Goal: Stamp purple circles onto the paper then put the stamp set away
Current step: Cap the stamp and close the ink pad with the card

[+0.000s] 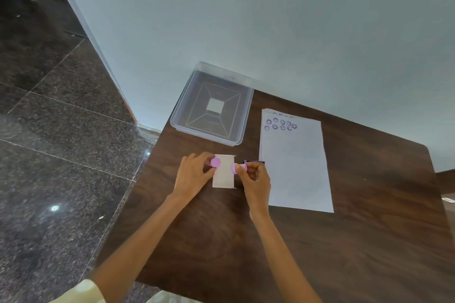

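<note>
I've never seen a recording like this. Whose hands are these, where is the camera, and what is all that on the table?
There is no robot here: a person wears a wide-angle camera on the head, looking down at their own two bare hands. That is the single picture.

The left hand holds a small purple cap. The right hand holds a small purple stamp. Between the hands lies a little white box, and a dark purple object, partly hidden, sits just behind the right hand.

On the brown table lies white paper, with purple smiley circles already stamped along its top. Further back sits a clear plastic tray.
</note>
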Demonstrator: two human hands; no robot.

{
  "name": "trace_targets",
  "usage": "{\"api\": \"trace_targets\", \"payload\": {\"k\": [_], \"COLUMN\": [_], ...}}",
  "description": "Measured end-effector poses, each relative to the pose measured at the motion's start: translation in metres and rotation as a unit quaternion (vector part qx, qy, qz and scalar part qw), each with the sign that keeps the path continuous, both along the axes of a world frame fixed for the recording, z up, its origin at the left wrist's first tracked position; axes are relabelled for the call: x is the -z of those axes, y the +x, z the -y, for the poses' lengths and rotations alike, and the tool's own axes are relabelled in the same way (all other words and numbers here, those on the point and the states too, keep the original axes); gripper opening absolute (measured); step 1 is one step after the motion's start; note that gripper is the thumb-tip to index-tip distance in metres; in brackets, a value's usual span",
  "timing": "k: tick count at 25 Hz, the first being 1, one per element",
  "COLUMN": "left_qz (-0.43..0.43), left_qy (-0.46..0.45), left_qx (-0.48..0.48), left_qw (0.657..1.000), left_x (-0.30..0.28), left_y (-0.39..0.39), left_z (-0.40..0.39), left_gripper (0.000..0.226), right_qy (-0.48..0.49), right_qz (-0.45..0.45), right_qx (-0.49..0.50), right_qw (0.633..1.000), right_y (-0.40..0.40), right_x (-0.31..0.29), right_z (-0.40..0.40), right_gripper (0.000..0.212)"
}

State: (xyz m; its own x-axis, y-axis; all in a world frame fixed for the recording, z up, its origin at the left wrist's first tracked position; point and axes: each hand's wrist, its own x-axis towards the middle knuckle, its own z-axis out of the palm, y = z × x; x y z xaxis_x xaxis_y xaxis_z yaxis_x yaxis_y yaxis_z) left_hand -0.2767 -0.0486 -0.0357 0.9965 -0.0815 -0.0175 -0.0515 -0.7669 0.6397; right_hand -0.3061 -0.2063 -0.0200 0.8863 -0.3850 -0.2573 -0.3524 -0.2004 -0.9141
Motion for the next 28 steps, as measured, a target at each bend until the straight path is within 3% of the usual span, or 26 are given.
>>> {"api": "trace_targets", "payload": {"k": [6, 21, 26, 28], "left_qz": [-0.036, -0.098, -0.104, -0.079], "left_qy": [-0.121, -0.183, -0.183, -0.107], "left_qx": [0.033, 0.051, 0.073, 0.11], "left_qw": [0.991, 0.977, 0.975, 0.985], "left_x": [-0.016, -0.025, -0.03, -0.03], "left_y": [0.004, 0.005, 0.001, 0.004], "left_z": [0.044, 0.08, 0.089, 0.087], "left_gripper": [0.034, 0.028, 0.031, 0.043], "right_qy": [-0.045, -0.01, -0.013, -0.049], "right_qz": [0.007, 0.008, 0.012, 0.009], "right_qx": [0.019, 0.065, 0.035, 0.003], "right_qw": [0.999, 0.998, 0.999, 0.999], "right_y": [0.006, -0.003, -0.004, -0.005], "right_x": [-0.006, -0.004, -0.005, -0.006], "right_z": [0.014, 0.038, 0.052, 0.065], "right_gripper": [0.024, 0.025, 0.022, 0.019]}}
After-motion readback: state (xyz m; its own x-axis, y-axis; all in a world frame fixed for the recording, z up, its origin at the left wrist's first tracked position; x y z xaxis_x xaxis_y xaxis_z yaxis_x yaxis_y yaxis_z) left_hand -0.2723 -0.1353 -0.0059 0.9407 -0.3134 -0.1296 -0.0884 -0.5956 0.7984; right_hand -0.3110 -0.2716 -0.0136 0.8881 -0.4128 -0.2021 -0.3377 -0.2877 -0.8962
